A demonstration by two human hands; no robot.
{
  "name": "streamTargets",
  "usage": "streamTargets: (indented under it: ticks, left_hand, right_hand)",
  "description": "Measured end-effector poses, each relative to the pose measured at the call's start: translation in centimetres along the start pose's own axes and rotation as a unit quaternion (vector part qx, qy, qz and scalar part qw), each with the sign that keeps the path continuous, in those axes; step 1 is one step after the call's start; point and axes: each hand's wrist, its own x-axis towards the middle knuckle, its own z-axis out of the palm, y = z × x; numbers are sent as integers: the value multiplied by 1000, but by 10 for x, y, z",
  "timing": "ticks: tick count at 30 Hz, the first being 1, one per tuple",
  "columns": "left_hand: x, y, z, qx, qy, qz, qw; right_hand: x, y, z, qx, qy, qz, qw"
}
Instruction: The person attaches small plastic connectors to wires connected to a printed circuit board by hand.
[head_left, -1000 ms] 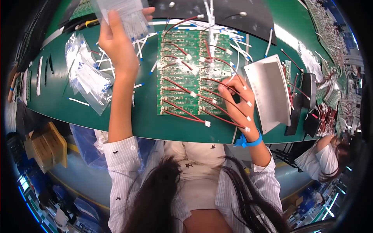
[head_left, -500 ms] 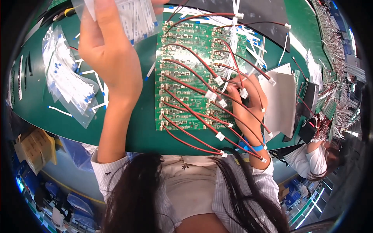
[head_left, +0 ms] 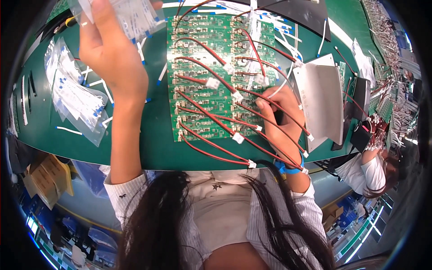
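Observation:
My left hand [head_left: 114, 56] is closed on a clear plastic bag [head_left: 137, 20] of white flat cables with blue ends, raised over the far left of the table. A panel of green circuit boards [head_left: 202, 105] lies in front of me, with red-and-black wires [head_left: 204, 110] ending in white plugs arching over it. At the panel's right edge, my right hand [head_left: 283, 112] has its thumb and fingers pinched, palm partly hidden under wires. A thin white flat cable [head_left: 282, 83] runs to its fingertips. More white strips [head_left: 254, 42] cross the panel's far right part.
Another clear bag of flat cables [head_left: 78, 99] lies at left, with loose cables around it. A bent metal plate [head_left: 321, 101] stands right of my right hand. Many wired boards [head_left: 387, 101] are piled at far right. Another person [head_left: 369, 175] sits beyond the table's right end.
The view has shifted, so the panel and my left hand appear further left and up. Several wire plugs near my right hand have moved away from it, toward the panel's far side.

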Motion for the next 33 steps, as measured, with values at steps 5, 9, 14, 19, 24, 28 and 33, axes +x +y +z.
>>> streamTargets:
  ticks: [5, 9, 14, 19, 24, 28, 33]
  left_hand:
    - [4, -9, -2, -10, 8, 8, 1000]
    - [6, -13, -4, -13, 11, 11, 1000]
    - [6, -12, -2, 2, 8, 19, 1000]
    - [12, -25, -10, 13, 3, 26, 1000]
    - [4, -15, 0, 3, 8, 4, 1000]
    - [2, -15, 1, -73, 25, -42, 996]
    - [11, -27, -17, 72, 49, 51, 995]
  right_hand:
    - [-1, 1, 0, 2, 1, -35, 999]
    - [-2, 0, -2, -10, 7, -71, 997]
    - [-4, -2, -3, -46, -33, -98, 994]
    - [-3, 2, 1, -41, -38, -111, 992]
    - [0, -1, 1, -32, -46, -116, 992]
    - [4, -4, 1, -61, -57, -130, 988]
    - [2, -4, 3, -71, -53, -131, 988]
